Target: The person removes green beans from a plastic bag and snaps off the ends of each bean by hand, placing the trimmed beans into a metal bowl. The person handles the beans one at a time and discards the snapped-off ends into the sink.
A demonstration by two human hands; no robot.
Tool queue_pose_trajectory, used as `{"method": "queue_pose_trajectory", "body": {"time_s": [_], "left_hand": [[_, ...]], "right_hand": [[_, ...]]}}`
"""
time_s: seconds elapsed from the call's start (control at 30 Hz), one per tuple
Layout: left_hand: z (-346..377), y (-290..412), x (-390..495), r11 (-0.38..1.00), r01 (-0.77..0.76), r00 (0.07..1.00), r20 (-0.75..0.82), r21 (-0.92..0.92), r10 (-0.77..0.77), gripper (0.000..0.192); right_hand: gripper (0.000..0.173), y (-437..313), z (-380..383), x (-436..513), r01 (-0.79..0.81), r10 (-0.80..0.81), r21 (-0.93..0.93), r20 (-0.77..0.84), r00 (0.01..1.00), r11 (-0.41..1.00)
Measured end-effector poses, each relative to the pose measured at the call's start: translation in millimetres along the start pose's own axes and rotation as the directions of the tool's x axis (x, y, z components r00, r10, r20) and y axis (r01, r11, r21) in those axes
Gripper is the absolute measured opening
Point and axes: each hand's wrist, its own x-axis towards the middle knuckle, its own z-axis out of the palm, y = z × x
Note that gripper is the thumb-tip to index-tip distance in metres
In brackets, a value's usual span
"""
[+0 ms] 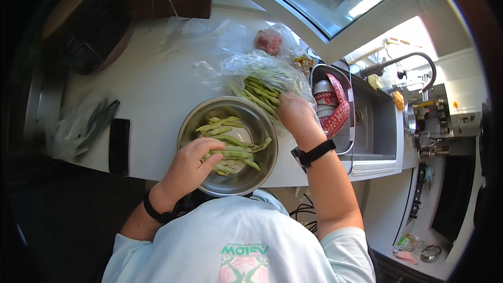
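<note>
A stainless steel bowl (pixel 271 141) holding several loose green beans (pixel 218 125) stands on the counter right before me. My left hand (pixel 198 157) is over the bowl's near left part, with green beans (pixel 237 153) lying between its thumb and fingers and poking out to the right. My right hand (pixel 296 114) reaches to the right end of a heap of green beans (pixel 261 92) in an opened clear plastic bag (pixel 271 65), just beyond the bowl. Its fingertips are hidden, so I cannot see whether it grips a bean.
Right of the bag, a basin (pixel 352 125) with red-patterned bowls (pixel 326 100) stands by the sink (pixel 377 125) and faucet (pixel 416 57). Bagged reddish food (pixel 269 42) lies behind. On the left are a phone (pixel 119 147), bagged long green vegetables (pixel 98 120) and a dark appliance (pixel 94 43).
</note>
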Motion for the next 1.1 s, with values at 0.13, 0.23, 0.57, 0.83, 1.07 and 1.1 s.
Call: {"method": "queue_pose_trajectory", "body": {"time_s": [0.13,0.23,0.57,0.83,1.07,1.1], "left_hand": [[-2,-5,-3,1.0,0.008,1.0,-0.029,0.016,-0.007,0.019],[-1,-4,-2,1.0,0.009,1.0,-0.022,0.013,-0.009,0.019],[1,-2,4,0.999,0.026,0.999,0.044,0.02,-0.027,0.018],[4,2,1,1.0,-0.005,0.999,0.031,0.023,0.005,0.02],[-1,3,-4,0.991,0.087,0.995,-0.032,-0.1,-0.09,0.029],[-1,6,-3,0.998,0.006,0.995,-0.097,-0.055,-0.011,0.033]], "right_hand": [[0.02,0,12,8,-0.076,0.073,0.094,0.04,0.997,0.993],[0.02,-5,13,12,-0.025,0.021,0.074,0.067,0.998,0.997],[0.021,-3,11,2,-0.039,0.039,0.286,0.007,0.999,0.958],[0.029,-22,1,11,-0.087,0.083,0.197,0.03,0.996,0.976],[0.021,-45,-70,-54,-0.026,0.109,0.207,-0.4,0.91,0.978],[0.02,-51,-78,-66,0.016,0.084,0.23,-0.42,0.903,0.973]]}}
